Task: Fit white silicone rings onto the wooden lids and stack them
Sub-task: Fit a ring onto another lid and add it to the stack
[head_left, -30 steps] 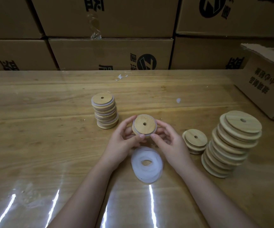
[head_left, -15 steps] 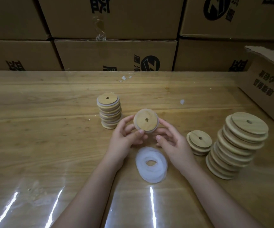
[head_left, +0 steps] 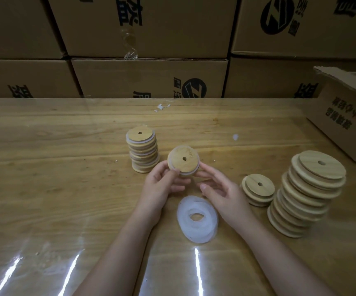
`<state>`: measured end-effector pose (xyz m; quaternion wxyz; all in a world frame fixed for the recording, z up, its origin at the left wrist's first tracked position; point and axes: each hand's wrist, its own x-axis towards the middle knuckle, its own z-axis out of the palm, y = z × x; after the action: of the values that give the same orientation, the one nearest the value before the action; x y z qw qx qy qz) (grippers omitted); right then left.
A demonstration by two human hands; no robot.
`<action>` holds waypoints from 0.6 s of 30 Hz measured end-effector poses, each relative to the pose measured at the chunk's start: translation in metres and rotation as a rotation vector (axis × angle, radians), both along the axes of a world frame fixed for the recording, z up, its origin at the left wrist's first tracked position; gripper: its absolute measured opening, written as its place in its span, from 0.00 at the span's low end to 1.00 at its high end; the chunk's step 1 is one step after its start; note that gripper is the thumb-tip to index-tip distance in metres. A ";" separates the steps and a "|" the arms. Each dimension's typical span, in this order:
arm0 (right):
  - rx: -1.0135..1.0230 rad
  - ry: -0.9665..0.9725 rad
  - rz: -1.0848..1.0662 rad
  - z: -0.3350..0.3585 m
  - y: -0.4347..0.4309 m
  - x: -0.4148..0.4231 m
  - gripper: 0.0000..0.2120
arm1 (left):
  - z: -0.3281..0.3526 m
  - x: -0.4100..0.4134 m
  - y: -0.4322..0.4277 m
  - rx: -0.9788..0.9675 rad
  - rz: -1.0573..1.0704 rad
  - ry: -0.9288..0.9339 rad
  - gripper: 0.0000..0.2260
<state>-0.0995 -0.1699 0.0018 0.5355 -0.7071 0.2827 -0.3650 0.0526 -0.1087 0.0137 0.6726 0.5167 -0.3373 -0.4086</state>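
My left hand [head_left: 162,186] pinches a round wooden lid [head_left: 183,160] with a centre hole and a white silicone ring round its rim, held just above the table. My right hand [head_left: 219,191] touches the lid's right edge with its upper fingertips, the other fingers spread loose. A stack of ringed lids [head_left: 143,149] stands just left of the held lid. A pile of white silicone rings [head_left: 197,218] lies on the table between my wrists. Bare wooden lids stand at the right: a short stack [head_left: 258,189] and a tall leaning stack [head_left: 307,193].
The wooden table [head_left: 55,178] is covered in glossy clear film. Cardboard boxes [head_left: 149,77] wall off the far edge. An open carton [head_left: 348,116] sits at the right rear. A white scrap [head_left: 235,136] lies behind the lids.
The held lid has moved left and away, closer to the ringed stack. My right hand's grip has loosened to fingertip contact.
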 end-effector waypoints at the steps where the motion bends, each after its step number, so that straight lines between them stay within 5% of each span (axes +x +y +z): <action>1: -0.005 0.001 0.001 0.000 0.000 0.000 0.24 | 0.000 0.000 0.000 0.002 0.015 0.005 0.06; 18: 0.046 0.073 -0.041 -0.005 -0.004 0.000 0.11 | 0.032 0.016 0.011 -0.071 0.347 0.008 0.10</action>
<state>-0.0997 -0.1739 -0.0032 0.5333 -0.7017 0.3247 -0.3433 0.0688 -0.0980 0.0457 0.7522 0.5414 -0.2544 -0.2763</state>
